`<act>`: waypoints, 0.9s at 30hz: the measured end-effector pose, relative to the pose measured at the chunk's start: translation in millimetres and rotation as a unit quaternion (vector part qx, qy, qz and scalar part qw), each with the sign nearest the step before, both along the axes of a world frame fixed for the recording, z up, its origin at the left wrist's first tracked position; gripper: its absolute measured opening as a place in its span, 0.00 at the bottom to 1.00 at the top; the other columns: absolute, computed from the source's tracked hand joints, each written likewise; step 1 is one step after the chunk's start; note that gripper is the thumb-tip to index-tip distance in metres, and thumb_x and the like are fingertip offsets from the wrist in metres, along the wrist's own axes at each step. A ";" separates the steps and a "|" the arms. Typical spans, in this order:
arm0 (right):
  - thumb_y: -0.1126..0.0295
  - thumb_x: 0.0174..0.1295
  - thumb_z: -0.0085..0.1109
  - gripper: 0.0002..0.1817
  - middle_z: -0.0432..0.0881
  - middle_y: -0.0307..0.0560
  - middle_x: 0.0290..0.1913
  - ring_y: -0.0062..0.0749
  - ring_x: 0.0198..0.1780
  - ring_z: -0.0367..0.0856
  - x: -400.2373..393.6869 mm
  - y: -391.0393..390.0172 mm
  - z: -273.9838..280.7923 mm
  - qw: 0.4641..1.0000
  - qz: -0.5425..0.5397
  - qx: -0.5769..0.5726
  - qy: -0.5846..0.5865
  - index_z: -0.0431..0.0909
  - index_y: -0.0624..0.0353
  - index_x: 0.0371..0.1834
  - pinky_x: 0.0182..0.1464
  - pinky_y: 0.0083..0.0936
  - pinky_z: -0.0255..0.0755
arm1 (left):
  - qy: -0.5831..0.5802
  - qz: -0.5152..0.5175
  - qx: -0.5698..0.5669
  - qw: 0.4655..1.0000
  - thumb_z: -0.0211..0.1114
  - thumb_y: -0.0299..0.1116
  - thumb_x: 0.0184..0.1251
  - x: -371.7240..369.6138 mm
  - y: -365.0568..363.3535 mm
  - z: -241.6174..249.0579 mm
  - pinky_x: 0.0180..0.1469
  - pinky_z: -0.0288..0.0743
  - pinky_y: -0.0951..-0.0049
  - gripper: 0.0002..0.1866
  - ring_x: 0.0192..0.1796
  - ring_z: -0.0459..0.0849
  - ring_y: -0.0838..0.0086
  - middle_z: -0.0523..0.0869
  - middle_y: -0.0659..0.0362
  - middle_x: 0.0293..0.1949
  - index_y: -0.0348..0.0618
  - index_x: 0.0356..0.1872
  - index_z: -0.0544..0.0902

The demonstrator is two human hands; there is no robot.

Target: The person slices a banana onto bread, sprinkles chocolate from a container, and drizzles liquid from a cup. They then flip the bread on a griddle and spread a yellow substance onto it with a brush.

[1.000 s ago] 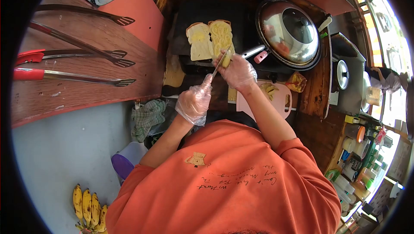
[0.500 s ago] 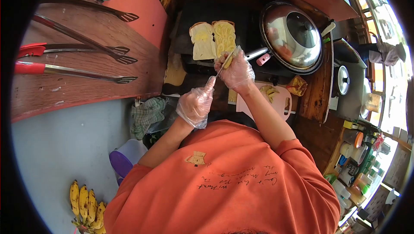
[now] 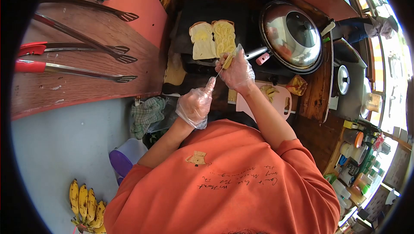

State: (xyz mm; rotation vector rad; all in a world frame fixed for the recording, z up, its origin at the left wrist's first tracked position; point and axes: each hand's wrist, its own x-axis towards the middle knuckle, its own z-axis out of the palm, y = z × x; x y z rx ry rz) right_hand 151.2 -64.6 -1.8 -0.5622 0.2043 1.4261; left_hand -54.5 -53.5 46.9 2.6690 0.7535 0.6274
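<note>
Both of my hands wear clear plastic gloves. My left hand (image 3: 195,106) is closed on a knife (image 3: 221,69), its index finger stretched along the back of the thin blade; the handle is hidden in the fist. My right hand (image 3: 238,72) grips a piece of peeled banana (image 3: 228,61), with the blade against it. Just beyond, two joined slices of bread (image 3: 203,48) lie on a black griddle (image 3: 194,14). Banana slices (image 3: 224,35) cover the right slice, and a yellow spread shows on the left one.
A lidded pan (image 3: 284,40) stands right of the bread, its handle pointing at my right hand. A pink cutting board (image 3: 282,104) with banana peel lies under my right forearm. Several tongs (image 3: 86,72) rest on the wooden counter at left. A banana bunch (image 3: 86,204) is lower left.
The knife blade and the fingers of my right hand have shifted slightly at the banana. A person in the far right background has moved. The bread looks the same.
</note>
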 end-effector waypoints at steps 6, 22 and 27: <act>0.32 0.72 0.43 0.32 0.72 0.42 0.32 0.36 0.37 0.73 -0.8 -4.6 1.4 1.000 0.003 -0.006 -0.024 0.71 0.54 0.34 0.43 0.31 0.73 | 0.010 -0.003 -0.006 1.000 0.68 0.27 0.62 0.5 -2.7 -0.9 0.27 0.79 0.62 0.28 0.26 0.85 0.61 0.85 0.57 0.27 0.54 0.66 0.81; 0.32 0.75 0.34 0.35 0.72 0.42 0.32 0.36 0.37 0.72 -0.1 -5.5 2.4 0.999 0.003 -0.008 -0.033 0.70 0.57 0.39 0.47 0.31 0.73 | 0.055 -0.017 -0.013 0.998 0.65 0.30 0.66 -0.5 -4.5 -6.7 0.26 0.79 0.59 0.26 0.24 0.82 0.60 0.81 0.55 0.22 0.48 0.67 0.80; 0.32 0.75 0.34 0.36 0.72 0.42 0.32 0.36 0.37 0.73 -3.0 -5.0 9.7 0.999 -0.003 -0.032 -0.040 0.70 0.59 0.40 0.47 0.32 0.75 | 0.051 -0.029 -0.026 0.998 0.63 0.31 0.67 -1.6 -2.5 -8.1 0.27 0.79 0.59 0.26 0.24 0.82 0.59 0.81 0.55 0.23 0.48 0.68 0.78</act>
